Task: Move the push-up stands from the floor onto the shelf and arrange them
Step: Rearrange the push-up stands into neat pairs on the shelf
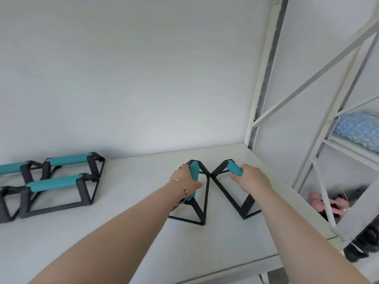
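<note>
Two bare forearms reach out from the bottom of the view over the white shelf (123, 232), the left one with a thin bracelet (180, 184) at the wrist. The main risk, as I judge it, is at the right: the right-hand push-up stand (229, 187) sits close to the shelf's side edge, and a careless shove could tip its base over towards the lower rack where pink dumbbells (328, 203) lie. The two held stands also meet at their frames, so sliding one may drag or knock the other. The left hand (185, 179) is closed round the teal grip of the left-hand push-up stand (194, 201); the right hand (250, 179) is likewise wrapped round its stand's teal grip. Both stands appear to rest on the shelf. Other stands (61, 185) sit grouped well apart to the left
</note>
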The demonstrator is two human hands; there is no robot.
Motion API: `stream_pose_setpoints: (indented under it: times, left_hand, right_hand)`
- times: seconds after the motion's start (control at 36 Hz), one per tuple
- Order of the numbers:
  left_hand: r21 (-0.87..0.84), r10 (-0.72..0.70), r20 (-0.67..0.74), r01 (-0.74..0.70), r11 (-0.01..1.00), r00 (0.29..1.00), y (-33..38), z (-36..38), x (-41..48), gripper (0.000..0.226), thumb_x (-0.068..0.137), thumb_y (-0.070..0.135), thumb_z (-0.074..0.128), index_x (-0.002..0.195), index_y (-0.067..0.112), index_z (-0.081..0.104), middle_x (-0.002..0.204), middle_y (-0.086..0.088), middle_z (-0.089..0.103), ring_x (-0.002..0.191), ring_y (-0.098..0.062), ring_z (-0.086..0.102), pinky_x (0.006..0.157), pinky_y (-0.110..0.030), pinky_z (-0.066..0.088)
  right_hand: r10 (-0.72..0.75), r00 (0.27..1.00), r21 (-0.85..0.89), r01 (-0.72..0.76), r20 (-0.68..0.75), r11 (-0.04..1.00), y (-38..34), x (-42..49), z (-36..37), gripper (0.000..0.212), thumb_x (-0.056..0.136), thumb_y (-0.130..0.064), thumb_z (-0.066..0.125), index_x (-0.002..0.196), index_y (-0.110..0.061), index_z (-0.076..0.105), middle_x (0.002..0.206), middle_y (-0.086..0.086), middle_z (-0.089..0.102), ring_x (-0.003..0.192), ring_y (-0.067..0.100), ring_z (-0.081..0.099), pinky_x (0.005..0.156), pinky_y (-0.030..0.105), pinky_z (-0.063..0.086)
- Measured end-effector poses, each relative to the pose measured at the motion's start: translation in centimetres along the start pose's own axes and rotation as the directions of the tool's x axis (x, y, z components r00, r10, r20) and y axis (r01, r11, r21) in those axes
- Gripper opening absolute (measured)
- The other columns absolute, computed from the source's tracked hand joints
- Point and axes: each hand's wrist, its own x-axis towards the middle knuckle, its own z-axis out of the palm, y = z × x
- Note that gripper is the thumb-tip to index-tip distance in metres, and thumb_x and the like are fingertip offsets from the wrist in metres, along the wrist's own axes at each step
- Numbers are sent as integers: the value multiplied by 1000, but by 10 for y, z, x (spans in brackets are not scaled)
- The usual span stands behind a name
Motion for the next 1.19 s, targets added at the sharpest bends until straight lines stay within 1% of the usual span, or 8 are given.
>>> stream_pose_setpoints:
  times: [0.17, 0.28, 0.47, 0.56, 0.64, 0.78, 1.0, 1.19]
  left_hand:
    - [46, 29, -8, -29, 999, 1000, -57, -54, -22, 63, 83, 24, 60, 142, 28, 36, 107, -5, 62, 87, -24, 65, 78, -38, 58]
    - [155, 100, -13, -97, 983, 995, -104, -95, -44, 58, 86, 21, 58, 139, 32, 39, 99, -1, 56, 73, -17, 56, 62, -27, 47]
    - [311, 121, -24, -108, 944, 992, -198, -165, -85, 43, 83, 59, 62, 119, 38, 53, 99, 3, 64, 80, -16, 63, 76, -35, 56]
    - [377, 129, 13, -125, 918, 992, -239, -197, -104, 44, 84, 63, 59, 118, 37, 55, 103, 8, 63, 78, -8, 59, 75, -28, 53]
    - [378, 104, 24, -105, 920, 994, -283, -227, -122, 42, 82, 66, 58, 112, 37, 56, 93, 11, 63, 77, -7, 60, 74, -27, 54]
    - [432, 80, -8, -69, 899, 997, -356, -273, -147, 35, 81, 67, 58, 99, 38, 55, 83, 14, 59, 76, -6, 56, 69, -27, 46]
    - [444, 60, 45, -74, 893, 997, -436, -318, -167, 30, 84, 63, 59, 105, 41, 56, 90, 14, 62, 83, -7, 57, 77, -28, 49]
    - [379, 90, 75, -112, 919, 993, -468, -325, -163, 36, 90, 51, 60, 121, 33, 57, 102, 11, 62, 93, -11, 56, 87, -27, 46]
  right_hand:
    - [-126, 988, 19, 125, 91, 992, -44, -17, 0, 28, 88, -37, 60, 105, -14, 56, 92, 3, 59, 82, 24, 60, 64, 32, 44]
    - [-224, 970, 79, 216, 97, 973, -84, -36, 3, 30, 87, -38, 62, 108, -17, 56, 96, 2, 61, 84, 23, 61, 74, 35, 49]
    - [-381, 916, 193, 354, 127, 915, -164, -88, 19, 37, 82, -57, 66, 103, -27, 57, 94, -4, 63, 76, 16, 62, 75, 35, 52]
    - [-432, 885, 210, 396, 171, 894, -203, -115, 28, 35, 80, -60, 66, 95, -29, 58, 86, -6, 63, 65, 13, 57, 65, 32, 46]
    - [-494, 843, 228, 449, 214, 864, -245, -141, 42, 30, 79, -61, 66, 90, -34, 58, 81, -8, 63, 63, 11, 55, 62, 30, 43]
    - [-587, 754, 211, 547, 295, 810, -315, -182, 75, 31, 79, -60, 67, 98, -36, 62, 92, -5, 67, 78, 17, 61, 69, 33, 48]
    - [-650, 671, 236, 608, 356, 758, -394, -235, 126, 30, 84, -51, 69, 109, -35, 66, 98, -8, 65, 89, 14, 60, 79, 31, 49]
    - [-655, 675, 50, 682, 341, 729, -426, -253, 148, 46, 86, -58, 61, 125, -33, 60, 111, -6, 61, 103, 20, 57, 96, 40, 45]
